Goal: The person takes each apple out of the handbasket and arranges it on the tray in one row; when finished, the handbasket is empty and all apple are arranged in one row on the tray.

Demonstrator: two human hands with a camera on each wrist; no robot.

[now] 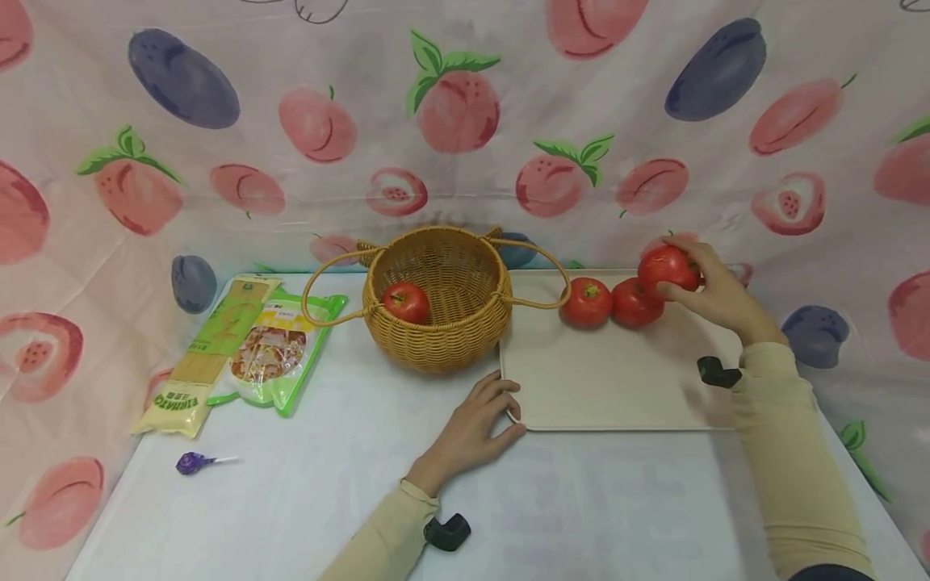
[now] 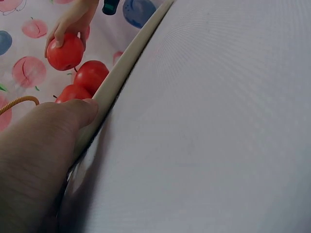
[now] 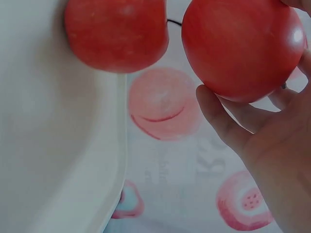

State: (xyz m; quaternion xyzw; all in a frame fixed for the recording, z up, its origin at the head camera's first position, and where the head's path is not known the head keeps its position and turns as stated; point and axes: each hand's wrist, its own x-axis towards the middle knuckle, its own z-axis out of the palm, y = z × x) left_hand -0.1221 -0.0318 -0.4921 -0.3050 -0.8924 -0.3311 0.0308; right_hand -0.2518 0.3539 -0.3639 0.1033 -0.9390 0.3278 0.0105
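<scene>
My right hand (image 1: 715, 294) holds a red apple (image 1: 667, 269) between thumb and fingers, raised over the back right of a cream tray (image 1: 603, 395). In the right wrist view the held apple (image 3: 243, 48) shows a thin dark stem beside another apple (image 3: 116, 34). Two red apples, a left one (image 1: 585, 303) and a right one (image 1: 636, 303), sit side by side at the tray's back. At the tray's front left corner, my left hand (image 1: 468, 428) grips the rim, its thumb (image 2: 82, 111) against the front edge in the left wrist view.
A wicker basket (image 1: 436, 343) with two looped handles stands left of the tray, one red apple (image 1: 406, 303) inside. Further left lie a noodle packet (image 1: 199, 355), a green-edged food bag (image 1: 269, 351) and a purple lollipop (image 1: 192, 462). A fruit-print cloth (image 1: 465, 186) hangs behind.
</scene>
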